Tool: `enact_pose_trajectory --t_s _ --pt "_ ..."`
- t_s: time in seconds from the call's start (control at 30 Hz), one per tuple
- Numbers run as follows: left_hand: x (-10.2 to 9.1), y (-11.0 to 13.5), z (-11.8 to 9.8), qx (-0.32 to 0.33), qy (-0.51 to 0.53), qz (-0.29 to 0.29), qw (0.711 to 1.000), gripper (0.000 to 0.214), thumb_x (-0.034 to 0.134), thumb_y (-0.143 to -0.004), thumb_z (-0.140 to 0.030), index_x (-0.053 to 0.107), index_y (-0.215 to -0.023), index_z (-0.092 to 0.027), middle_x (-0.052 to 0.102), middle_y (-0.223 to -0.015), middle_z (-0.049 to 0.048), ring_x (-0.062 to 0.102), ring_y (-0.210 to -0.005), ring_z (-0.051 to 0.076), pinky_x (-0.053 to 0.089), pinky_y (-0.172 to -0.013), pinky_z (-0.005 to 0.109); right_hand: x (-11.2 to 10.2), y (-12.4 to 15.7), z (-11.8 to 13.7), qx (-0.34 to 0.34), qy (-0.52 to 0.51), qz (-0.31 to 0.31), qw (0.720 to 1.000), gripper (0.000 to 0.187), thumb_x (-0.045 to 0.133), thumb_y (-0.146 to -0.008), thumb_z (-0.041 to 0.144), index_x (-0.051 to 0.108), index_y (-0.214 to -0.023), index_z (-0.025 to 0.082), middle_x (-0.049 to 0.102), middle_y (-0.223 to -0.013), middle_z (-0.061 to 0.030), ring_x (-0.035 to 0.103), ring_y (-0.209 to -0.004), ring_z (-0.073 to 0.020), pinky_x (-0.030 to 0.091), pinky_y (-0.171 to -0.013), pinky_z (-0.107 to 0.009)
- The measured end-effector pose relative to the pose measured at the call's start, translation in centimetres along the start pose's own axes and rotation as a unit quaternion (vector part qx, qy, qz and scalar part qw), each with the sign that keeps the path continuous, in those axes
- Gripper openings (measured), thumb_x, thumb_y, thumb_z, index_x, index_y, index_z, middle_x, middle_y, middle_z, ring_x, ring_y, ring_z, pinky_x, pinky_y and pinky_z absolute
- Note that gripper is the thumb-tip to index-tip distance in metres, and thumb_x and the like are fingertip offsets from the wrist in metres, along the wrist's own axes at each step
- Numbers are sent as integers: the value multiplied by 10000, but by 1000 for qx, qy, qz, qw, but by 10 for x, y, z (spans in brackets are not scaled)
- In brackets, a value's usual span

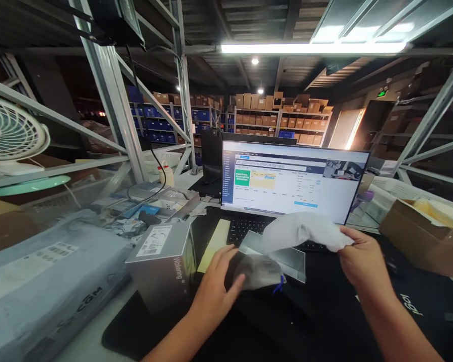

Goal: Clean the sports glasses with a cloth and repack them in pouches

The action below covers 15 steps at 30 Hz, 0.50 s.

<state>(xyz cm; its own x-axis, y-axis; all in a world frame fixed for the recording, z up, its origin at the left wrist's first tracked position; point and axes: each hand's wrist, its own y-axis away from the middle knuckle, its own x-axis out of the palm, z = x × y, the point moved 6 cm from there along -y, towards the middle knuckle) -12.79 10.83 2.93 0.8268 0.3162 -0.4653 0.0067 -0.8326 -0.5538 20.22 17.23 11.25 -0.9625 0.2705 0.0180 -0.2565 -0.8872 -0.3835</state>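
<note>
My right hand (pixel 364 261) pinches one end of a soft white wrapping bag (pixel 302 231), which stretches leftward in front of the monitor. My left hand (pixel 219 284) is open, thumb and fingers apart, beside a greyish see-through pouch (pixel 259 271) with a blue tie. Whether the fingertips touch that pouch I cannot tell. Behind it, partly covered by the pouch and the white bag, lies a shallow clear tray-like box (pixel 296 261). To the left of my left hand stands a grey carton (pixel 162 266) with a white label on top.
A lit monitor (pixel 272 186) stands behind a black keyboard (pixel 245 230). A yellow strip (pixel 214 244) lies on the black mat (pixel 287 327). On the left are a large grey plastic parcel (pixel 53 281) and a fan (pixel 13 130); an open cardboard box (pixel 419 236) is at right.
</note>
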Motion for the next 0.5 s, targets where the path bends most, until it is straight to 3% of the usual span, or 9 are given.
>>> enact_pose_trajectory --t_s 0.13,0.27,0.4,0.5 --pt "10 6 -4 -20 170 17 985 660 764 -787 -409 532 -1383 -245 588 -1351 130 625 -1162 284 512 -1010 428 55 31 -25 64 -25 140 988 342 755 -589 180 819 -925 194 786 -826 -51 735 -779 -266 603 -713 -346" --pt "8 5 -6 -107 284 -21 953 382 808 -720 -288 717 -1078 -194 716 -1088 85 656 -1040 273 515 -948 382 86 55 -35 95 -11 241 966 346 741 -644 188 822 -980 214 792 -898 -55 738 -842 -284 606 -743 -362" --pt "6 3 -7 -173 345 -30 922 304 816 -721 -339 734 -968 -183 746 -880 56 697 -848 250 548 -815 361 91 54 -27 53 67 345 935 250 704 -688 201 838 -896 236 790 -968 -55 729 -918 -300 595 -819 -380" --pt "12 3 -7 -212 397 0 893 379 825 -705 -495 740 -883 -171 741 -762 55 716 -722 247 562 -711 354 79 45 -29 35 94 352 931 202 739 -700 284 842 -869 242 790 -947 -74 732 -911 -312 600 -869 -411"
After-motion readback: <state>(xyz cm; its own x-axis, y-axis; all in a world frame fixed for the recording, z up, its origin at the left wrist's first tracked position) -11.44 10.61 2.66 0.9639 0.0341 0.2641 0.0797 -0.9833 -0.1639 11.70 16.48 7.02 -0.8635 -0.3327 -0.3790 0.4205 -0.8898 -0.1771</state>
